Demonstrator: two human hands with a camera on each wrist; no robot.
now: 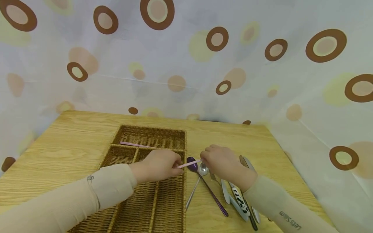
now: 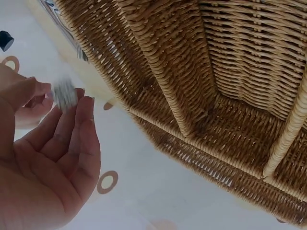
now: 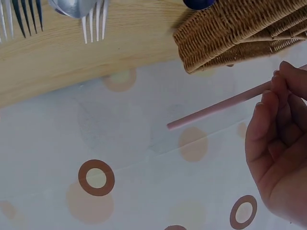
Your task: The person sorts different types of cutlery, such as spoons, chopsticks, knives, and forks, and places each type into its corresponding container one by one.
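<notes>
The upper half of the head view is filled by a pale sheet (image 1: 180, 48), printed with brown-ringed spots (image 1: 325, 46) and soft peach and yellow blots (image 1: 234, 77). Faint creases are shown at the right. Below, a light bench (image 1: 73, 139) with visible wood grain is bordered by the sheet. A small black object (image 2: 5, 41) is glimpsed, upper left, in the left wrist view.

You've got 2 hands (image 1: 222, 165), 1 basket (image 1: 172, 133) showing 4 compartments, 2 pink sticks (image 1: 188, 164) (1 held, 1 in basket). Spoons (image 1: 209, 191): 2, one purple, one silver. Forks (image 3: 98, 21): 3 in your right wrist view. Knives (image 1: 250, 164) overlap, can't give you a count.
</notes>
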